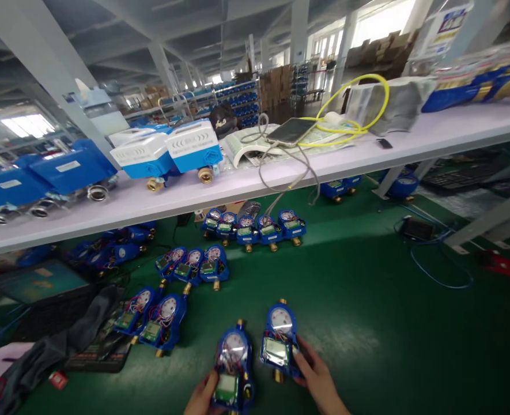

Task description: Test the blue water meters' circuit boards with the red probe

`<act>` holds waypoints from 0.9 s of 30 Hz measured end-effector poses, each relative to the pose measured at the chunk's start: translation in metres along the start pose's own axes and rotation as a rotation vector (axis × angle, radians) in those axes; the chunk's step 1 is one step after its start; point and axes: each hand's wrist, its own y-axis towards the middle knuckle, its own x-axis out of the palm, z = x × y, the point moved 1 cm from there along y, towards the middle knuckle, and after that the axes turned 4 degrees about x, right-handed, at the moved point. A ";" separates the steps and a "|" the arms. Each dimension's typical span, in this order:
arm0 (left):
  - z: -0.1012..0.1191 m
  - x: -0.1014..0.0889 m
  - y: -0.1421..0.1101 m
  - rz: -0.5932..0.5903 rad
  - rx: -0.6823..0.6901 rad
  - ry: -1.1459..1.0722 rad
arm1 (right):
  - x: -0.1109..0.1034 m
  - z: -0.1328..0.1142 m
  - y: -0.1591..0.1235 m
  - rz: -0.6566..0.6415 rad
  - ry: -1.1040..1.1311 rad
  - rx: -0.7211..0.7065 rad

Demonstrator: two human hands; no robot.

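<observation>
My left hand (203,394) grips the lower left side of a blue water meter (234,351) with a round dial, brass pipe ends, thin wires and a small green circuit board with a display. Just right of it, my right hand (313,369) is closed on the right edge of a second blue water meter (280,320), its thumb beside the shiny display. Both meters face up with their inner wiring exposed, side by side and apart. Fingers under each meter are hidden. To the left, two similar open meters (163,320) rest on the green bench.
More open meters (246,229) stand in rows farther back on the green bench (350,288). A raised shelf (237,187) crosses above, bearing boxed meters (194,144), a phone (291,131) and a yellow cable (386,95). At left lie a laptop (42,282) and dark cloth (60,346).
</observation>
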 end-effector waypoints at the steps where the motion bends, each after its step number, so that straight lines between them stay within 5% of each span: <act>1: 0.005 0.014 0.013 -0.020 -0.025 -0.036 | 0.000 -0.011 0.010 -0.008 -0.022 -0.013; 5: 0.043 0.057 0.065 -0.039 -0.080 -0.130 | 0.010 -0.059 0.050 -0.028 -0.102 -0.043; 11: 0.102 0.086 0.120 0.032 -0.092 -0.233 | 0.031 -0.118 0.104 -0.038 -0.173 -0.044; 18: 0.124 0.112 0.147 0.177 -0.018 -0.457 | 0.047 -0.147 0.137 0.004 -0.216 -0.037; 23: 0.106 0.097 0.124 0.290 0.063 -0.497 | 0.050 -0.156 0.140 0.093 -0.172 -0.031; 27: 0.078 0.044 0.068 0.310 0.126 -0.404 | 0.036 -0.149 0.114 0.201 -0.117 -0.004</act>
